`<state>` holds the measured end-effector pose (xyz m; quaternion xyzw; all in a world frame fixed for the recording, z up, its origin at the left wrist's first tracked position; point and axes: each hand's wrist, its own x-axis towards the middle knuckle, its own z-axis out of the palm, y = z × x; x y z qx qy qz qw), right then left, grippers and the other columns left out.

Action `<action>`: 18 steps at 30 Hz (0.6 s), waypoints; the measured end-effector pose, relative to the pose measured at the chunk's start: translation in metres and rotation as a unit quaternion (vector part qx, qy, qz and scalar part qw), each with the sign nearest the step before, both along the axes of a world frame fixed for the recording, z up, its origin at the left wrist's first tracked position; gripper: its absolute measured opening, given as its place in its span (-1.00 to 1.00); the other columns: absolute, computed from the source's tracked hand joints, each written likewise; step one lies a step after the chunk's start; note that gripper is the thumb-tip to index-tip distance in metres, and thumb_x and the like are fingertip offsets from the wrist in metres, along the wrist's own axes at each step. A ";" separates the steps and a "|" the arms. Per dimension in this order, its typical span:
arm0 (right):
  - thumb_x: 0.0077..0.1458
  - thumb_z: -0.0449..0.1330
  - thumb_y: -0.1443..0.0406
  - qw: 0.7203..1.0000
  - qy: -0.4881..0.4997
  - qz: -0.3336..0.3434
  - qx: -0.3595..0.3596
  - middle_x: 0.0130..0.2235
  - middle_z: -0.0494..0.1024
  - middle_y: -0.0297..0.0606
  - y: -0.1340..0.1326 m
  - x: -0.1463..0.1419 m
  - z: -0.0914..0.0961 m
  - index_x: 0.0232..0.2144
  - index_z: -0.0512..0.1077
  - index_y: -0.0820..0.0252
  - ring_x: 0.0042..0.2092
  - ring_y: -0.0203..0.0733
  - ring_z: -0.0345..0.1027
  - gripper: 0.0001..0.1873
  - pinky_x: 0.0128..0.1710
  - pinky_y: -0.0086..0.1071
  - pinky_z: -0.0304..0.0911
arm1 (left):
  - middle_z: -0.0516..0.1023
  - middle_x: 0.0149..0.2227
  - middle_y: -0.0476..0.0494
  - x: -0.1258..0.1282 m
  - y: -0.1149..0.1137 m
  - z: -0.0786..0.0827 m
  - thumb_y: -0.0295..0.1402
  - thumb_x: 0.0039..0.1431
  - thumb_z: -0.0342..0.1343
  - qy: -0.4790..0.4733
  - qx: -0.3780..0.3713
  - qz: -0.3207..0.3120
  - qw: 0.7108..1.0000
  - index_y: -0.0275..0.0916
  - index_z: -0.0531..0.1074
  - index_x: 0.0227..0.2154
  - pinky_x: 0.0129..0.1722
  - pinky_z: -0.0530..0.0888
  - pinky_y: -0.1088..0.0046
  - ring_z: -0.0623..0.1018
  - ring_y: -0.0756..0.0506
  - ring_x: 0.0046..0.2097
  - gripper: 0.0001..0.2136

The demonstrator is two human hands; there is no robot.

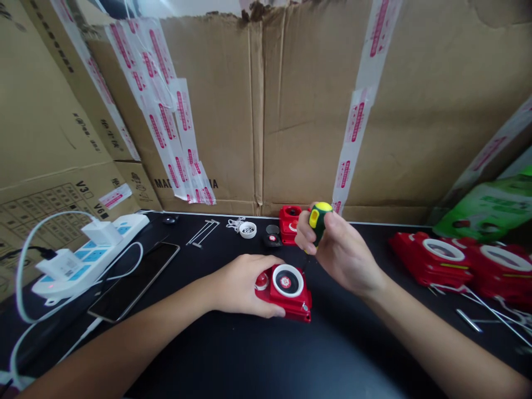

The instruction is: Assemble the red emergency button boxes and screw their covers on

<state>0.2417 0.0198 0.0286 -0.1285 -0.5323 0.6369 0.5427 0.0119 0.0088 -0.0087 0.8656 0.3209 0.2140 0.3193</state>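
My left hand (245, 285) is wrapped round the left side of a red alarm box (293, 305) on the black table. A white ring with a dark speaker disc (286, 281) sits on its top, beside a small red dome (261, 280). My right hand (344, 249) grips a green and yellow screwdriver (319, 221) upright, its handle in my fingers. The thin shaft points down near the box's far right corner; whether its tip touches a screw I cannot tell. Behind them stands another red housing (287, 226), partly hidden by my right hand.
At the back lie a white ring part (248, 230), a black round part (272, 239) and metal brackets (203, 233). Several red alarm boxes (419, 260) stand right, near a green pouch (486, 208). A phone (135, 282) and power strip (93, 255) lie left. Cardboard (299, 111) walls the back.
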 end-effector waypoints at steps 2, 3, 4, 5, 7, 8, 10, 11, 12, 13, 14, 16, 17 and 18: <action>0.39 0.22 0.02 1.000 -0.005 0.000 -0.002 -0.38 0.35 -0.38 0.001 0.000 0.000 -0.26 0.48 0.07 -0.42 -0.26 0.18 -0.70 -0.33 -0.30 0.10 | 0.68 0.08 -0.07 0.000 0.000 0.000 -0.10 -0.02 0.52 0.002 0.000 0.000 1.000 -0.12 0.49 0.15 0.09 0.55 0.31 0.66 -0.23 0.07 -0.34; 0.42 0.16 -0.01 1.000 -0.008 0.003 -0.009 -0.40 0.35 -0.37 0.001 0.000 0.000 -0.26 0.50 0.09 -0.42 -0.25 0.17 -0.65 -0.33 -0.30 0.09 | 0.68 0.07 -0.07 0.000 0.000 0.000 -0.10 -0.02 0.52 0.002 0.001 -0.001 1.000 -0.11 0.49 0.15 0.09 0.54 0.31 0.66 -0.23 0.07 -0.34; 0.45 0.09 -0.04 1.000 -0.010 0.005 -0.018 -0.41 0.34 -0.36 0.001 0.000 0.000 -0.25 0.51 0.10 -0.43 -0.25 0.16 -0.58 -0.33 -0.30 0.09 | 0.68 0.07 -0.07 0.000 0.000 -0.001 -0.11 -0.02 0.52 0.001 0.002 -0.002 1.000 -0.11 0.49 0.15 0.10 0.54 0.31 0.66 -0.22 0.07 -0.34; 0.47 0.03 -0.06 1.000 -0.010 0.005 -0.028 -0.42 0.33 -0.36 0.001 0.000 0.000 -0.23 0.53 0.11 -0.44 -0.25 0.15 -0.53 -0.33 -0.30 0.09 | 0.68 0.07 -0.07 0.000 0.000 -0.001 -0.11 -0.02 0.52 0.000 0.003 -0.003 1.000 -0.11 0.49 0.16 0.10 0.54 0.31 0.66 -0.22 0.07 -0.34; 0.48 -0.01 -0.07 0.999 -0.006 0.007 -0.037 -0.43 0.33 -0.36 0.000 0.000 0.001 -0.18 0.55 0.12 -0.45 -0.25 0.14 -0.49 -0.34 -0.29 0.09 | 0.67 0.08 -0.07 0.000 0.000 -0.002 -0.11 -0.03 0.53 -0.003 0.003 -0.003 1.000 -0.11 0.49 0.16 0.10 0.54 0.31 0.66 -0.22 0.07 -0.33; 0.47 -0.01 -0.08 0.999 -0.006 0.009 -0.033 -0.42 0.33 -0.36 0.000 0.000 0.001 -0.17 0.54 0.11 -0.45 -0.25 0.14 -0.50 -0.33 -0.29 0.10 | 0.67 0.08 -0.08 0.000 0.000 -0.003 -0.11 -0.03 0.53 -0.004 0.003 -0.002 1.000 -0.11 0.49 0.16 0.10 0.54 0.31 0.66 -0.22 0.07 -0.33; 0.45 0.06 -0.07 1.000 -0.007 0.008 -0.012 -0.40 0.34 -0.36 -0.001 0.000 0.001 -0.22 0.52 0.09 -0.44 -0.25 0.14 -0.56 -0.32 -0.29 0.10 | 0.68 0.07 -0.07 0.000 0.000 -0.003 -0.11 -0.03 0.53 -0.005 0.002 -0.002 1.000 -0.11 0.49 0.16 0.11 0.54 0.32 0.66 -0.21 0.06 -0.33; 0.43 0.11 -0.04 1.000 -0.008 0.006 -0.002 -0.39 0.34 -0.37 -0.001 0.000 0.001 -0.25 0.50 0.09 -0.43 -0.25 0.15 -0.61 -0.32 -0.29 0.09 | 0.67 0.07 -0.07 0.000 0.000 -0.003 -0.10 -0.03 0.53 -0.006 0.001 -0.002 1.000 -0.11 0.49 0.16 0.11 0.54 0.32 0.66 -0.21 0.06 -0.33; 0.41 0.17 -0.01 1.000 -0.009 0.003 0.005 -0.38 0.34 -0.37 -0.001 0.000 0.001 -0.29 0.48 0.09 -0.42 -0.25 0.16 -0.65 -0.32 -0.30 0.09 | 0.67 0.07 -0.07 0.000 0.000 -0.003 -0.10 -0.03 0.53 -0.005 0.000 -0.001 1.000 -0.11 0.49 0.16 0.11 0.54 0.32 0.66 -0.21 0.06 -0.33; 0.40 0.19 0.01 1.000 -0.010 -0.001 0.009 -0.38 0.33 -0.37 0.000 0.000 0.000 -0.31 0.46 0.09 -0.41 -0.25 0.16 -0.67 -0.32 -0.30 0.09 | 0.67 0.07 -0.08 0.000 0.000 -0.003 -0.10 -0.04 0.53 -0.003 -0.001 0.002 1.000 -0.11 0.50 0.16 0.11 0.54 0.31 0.66 -0.21 0.06 -0.33; 0.40 0.19 0.02 1.000 -0.010 -0.003 0.006 -0.38 0.34 -0.37 0.000 0.000 0.000 -0.32 0.46 0.09 -0.41 -0.25 0.17 -0.67 -0.32 -0.30 0.09 | 0.67 0.06 -0.08 0.000 0.000 -0.003 -0.10 -0.04 0.53 -0.001 -0.003 0.005 1.000 -0.11 0.50 0.15 0.11 0.54 0.31 0.66 -0.22 0.06 -0.33; 0.43 0.12 -0.02 1.000 -0.012 -0.001 -0.010 -0.39 0.33 -0.35 0.000 0.000 0.000 -0.30 0.50 0.10 -0.42 -0.25 0.17 -0.60 -0.31 -0.29 0.11 | 0.67 0.06 -0.09 0.000 0.000 -0.002 -0.11 -0.05 0.53 0.004 -0.006 0.010 1.000 -0.11 0.51 0.14 0.09 0.55 0.30 0.66 -0.24 0.06 -0.33; 0.45 0.07 -0.05 1.000 -0.011 -0.001 -0.019 -0.40 0.33 -0.35 0.000 0.000 -0.001 -0.27 0.53 0.11 -0.42 -0.25 0.16 -0.55 -0.31 -0.29 0.12 | 0.67 0.06 -0.09 0.000 0.000 -0.002 -0.11 -0.05 0.53 0.004 -0.007 0.010 1.000 -0.11 0.51 0.14 0.08 0.56 0.30 0.66 -0.24 0.06 -0.33; 0.46 0.04 -0.07 1.000 -0.008 0.000 -0.028 -0.41 0.33 -0.35 0.000 -0.001 -0.001 -0.24 0.55 0.12 -0.43 -0.25 0.15 -0.51 -0.32 -0.28 0.13 | 0.67 0.06 -0.09 0.000 0.000 -0.001 -0.11 -0.05 0.53 0.003 -0.008 0.010 1.000 -0.11 0.51 0.14 0.07 0.56 0.30 0.66 -0.24 0.06 -0.33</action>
